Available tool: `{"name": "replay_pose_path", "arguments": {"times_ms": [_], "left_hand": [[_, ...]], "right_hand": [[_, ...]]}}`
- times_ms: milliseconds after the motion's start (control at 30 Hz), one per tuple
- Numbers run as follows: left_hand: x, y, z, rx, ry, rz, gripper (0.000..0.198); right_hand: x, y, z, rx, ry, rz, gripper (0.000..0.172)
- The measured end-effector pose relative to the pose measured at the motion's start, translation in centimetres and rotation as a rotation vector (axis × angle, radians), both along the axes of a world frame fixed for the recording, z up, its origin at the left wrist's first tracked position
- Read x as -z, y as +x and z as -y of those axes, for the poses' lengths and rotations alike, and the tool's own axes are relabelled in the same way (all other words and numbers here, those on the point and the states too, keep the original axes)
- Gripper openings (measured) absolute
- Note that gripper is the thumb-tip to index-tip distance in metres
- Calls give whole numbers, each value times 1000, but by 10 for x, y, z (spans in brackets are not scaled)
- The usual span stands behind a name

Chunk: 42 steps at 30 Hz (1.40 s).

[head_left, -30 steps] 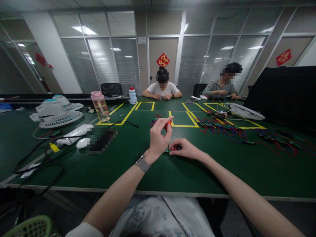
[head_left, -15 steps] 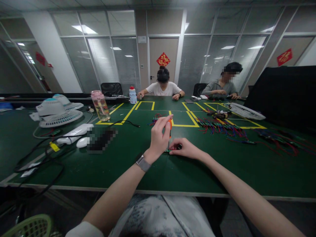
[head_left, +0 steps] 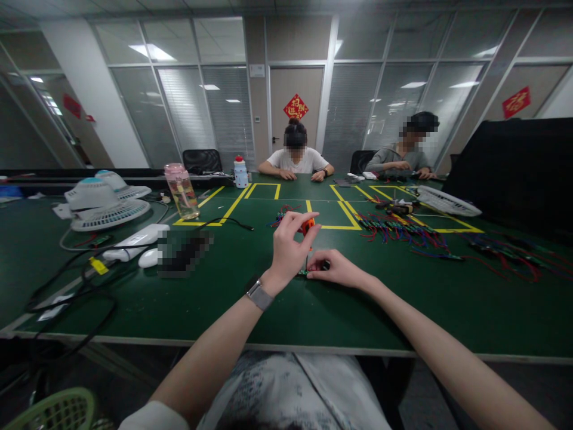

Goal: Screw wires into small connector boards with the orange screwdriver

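My left hand [head_left: 289,248] is raised over the green table [head_left: 286,304], its fingers pinched round the orange handle of a small screwdriver [head_left: 307,228] that stands upright, tip down. The tip meets a small green circuit board [head_left: 308,273] lying flat on the table. My right hand [head_left: 336,269] rests beside it, fingers pressed down on the board and a dark part at its far end. A metal watch sits on my left wrist.
Bundles of red, blue and green wires [head_left: 403,232] lie to the right, more wires [head_left: 283,214] just beyond my hands. Left: two white fans [head_left: 105,206], a pink bottle [head_left: 182,192], a white mouse [head_left: 149,258], black cables. Two people sit at the far side.
My left fingers have shifted round the screwdriver handle, turning it; the orange top shows more now. The person opposite drew both hands back together. My right hand stays put.
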State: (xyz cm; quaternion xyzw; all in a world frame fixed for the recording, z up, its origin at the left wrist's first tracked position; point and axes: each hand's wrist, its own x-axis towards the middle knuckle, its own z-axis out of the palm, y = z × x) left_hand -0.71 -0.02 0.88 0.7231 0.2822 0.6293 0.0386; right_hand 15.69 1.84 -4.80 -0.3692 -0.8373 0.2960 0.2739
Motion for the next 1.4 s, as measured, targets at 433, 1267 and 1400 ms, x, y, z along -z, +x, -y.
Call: {"name": "replay_pose_path", "arguments": {"times_ms": [433, 1267, 1400], "left_hand": [[1, 1, 0, 57, -44, -45, 27], [2, 1, 1, 47, -40, -30, 27], [5, 2, -2, 50, -79, -44, 31]], "right_hand": [[3, 0, -2, 0, 14, -3, 23], [0, 0, -1, 5, 52, 33, 22], [0, 0, -1, 3, 75, 47, 22]]}}
